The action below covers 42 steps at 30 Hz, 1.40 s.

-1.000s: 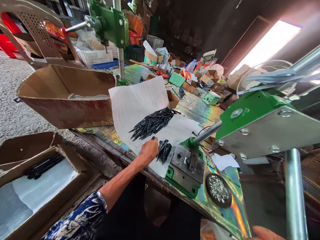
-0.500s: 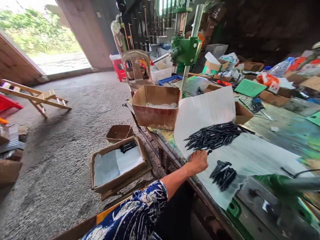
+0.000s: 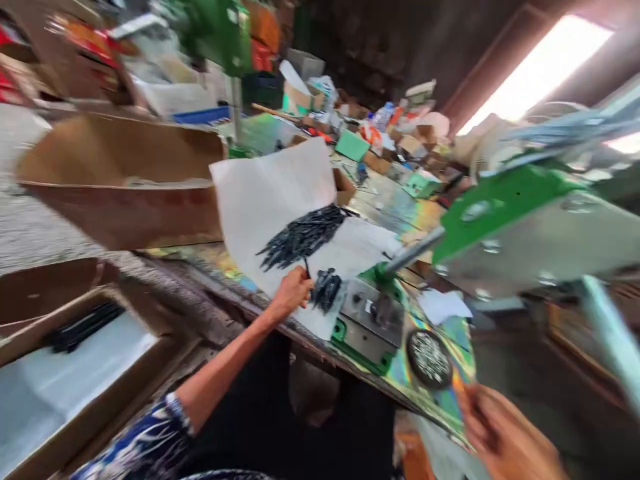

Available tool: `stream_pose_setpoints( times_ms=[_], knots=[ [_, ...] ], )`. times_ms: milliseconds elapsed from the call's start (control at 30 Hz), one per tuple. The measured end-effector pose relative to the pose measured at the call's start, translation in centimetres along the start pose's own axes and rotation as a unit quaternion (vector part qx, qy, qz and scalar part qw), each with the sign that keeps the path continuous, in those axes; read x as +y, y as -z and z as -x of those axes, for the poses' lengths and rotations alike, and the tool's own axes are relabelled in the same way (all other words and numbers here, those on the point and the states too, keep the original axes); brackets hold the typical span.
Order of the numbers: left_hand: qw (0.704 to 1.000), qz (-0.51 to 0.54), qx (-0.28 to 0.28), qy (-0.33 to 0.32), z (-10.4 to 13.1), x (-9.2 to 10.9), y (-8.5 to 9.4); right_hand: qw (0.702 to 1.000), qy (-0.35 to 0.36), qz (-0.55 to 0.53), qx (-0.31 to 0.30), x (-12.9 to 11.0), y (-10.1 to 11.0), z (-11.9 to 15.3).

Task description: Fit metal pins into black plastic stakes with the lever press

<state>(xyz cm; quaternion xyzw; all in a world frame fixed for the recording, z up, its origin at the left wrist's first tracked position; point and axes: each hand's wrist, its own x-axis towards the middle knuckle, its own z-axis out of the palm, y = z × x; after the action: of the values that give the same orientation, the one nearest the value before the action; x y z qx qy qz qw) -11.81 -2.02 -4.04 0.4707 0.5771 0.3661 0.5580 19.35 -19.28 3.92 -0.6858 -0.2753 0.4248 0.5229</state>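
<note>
My left hand (image 3: 294, 291) is closed, with a thin black pointed piece (image 3: 307, 268) standing up from its fingertips. Behind it, a large pile of similar black pieces (image 3: 304, 235) lies on a white sheet (image 3: 273, 180). A smaller pile of black pieces (image 3: 327, 291) sits just right of that hand, beside the metal base (image 3: 370, 320) of a green press. At the lower right, my right hand (image 3: 510, 433) is smeared by motion, its fingers unclear. The nearest thing to it is a round dark dish (image 3: 429, 359) of small shiny metal parts.
The green press head and lever (image 3: 505, 213) reach over the right side. A large cardboard box (image 3: 125, 220) stands at the table's left end. Lower left, an open carton (image 3: 145, 380) holds black pieces on white lining. Assorted clutter (image 3: 380, 140) covers the far table.
The view has swung right, bringing the press, the dish and my right hand into sight. My left hand now holds a black piece upright, between the two piles.
</note>
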Motion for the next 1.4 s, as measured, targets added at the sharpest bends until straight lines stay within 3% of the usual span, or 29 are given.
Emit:
stream_pose_setpoints(
  times_ms=[100,333,633,767,867,1067,1400],
  knots=[
    [0.999,0.036,-0.016,-0.037,0.2,0.6,-0.3,0.997,0.029,0.069,0.035,1.6,0.1,-1.3],
    [0.995,0.063,-0.044,-0.069,1.3,2.2,-1.7,0.958,0.081,0.256,0.097,6.9,1.2,-7.6],
    [0.993,0.069,-0.071,-0.068,2.6,2.9,-2.9,0.833,0.123,0.533,0.079,8.2,0.9,-8.7],
    [0.993,0.065,-0.081,-0.064,2.5,2.4,-3.2,0.785,0.132,0.604,0.052,8.2,0.7,-8.8],
    [0.992,0.066,-0.086,-0.062,2.5,2.2,-3.4,0.764,0.138,0.629,0.045,8.2,0.7,-9.0],
    [0.992,0.078,-0.085,-0.055,3.0,2.4,-3.5,0.769,0.161,0.618,0.035,8.6,1.2,-9.4],
    [0.990,0.102,-0.085,-0.049,4.0,2.8,-3.9,0.852,0.180,0.489,0.050,9.4,2.4,-9.7]
  ],
)
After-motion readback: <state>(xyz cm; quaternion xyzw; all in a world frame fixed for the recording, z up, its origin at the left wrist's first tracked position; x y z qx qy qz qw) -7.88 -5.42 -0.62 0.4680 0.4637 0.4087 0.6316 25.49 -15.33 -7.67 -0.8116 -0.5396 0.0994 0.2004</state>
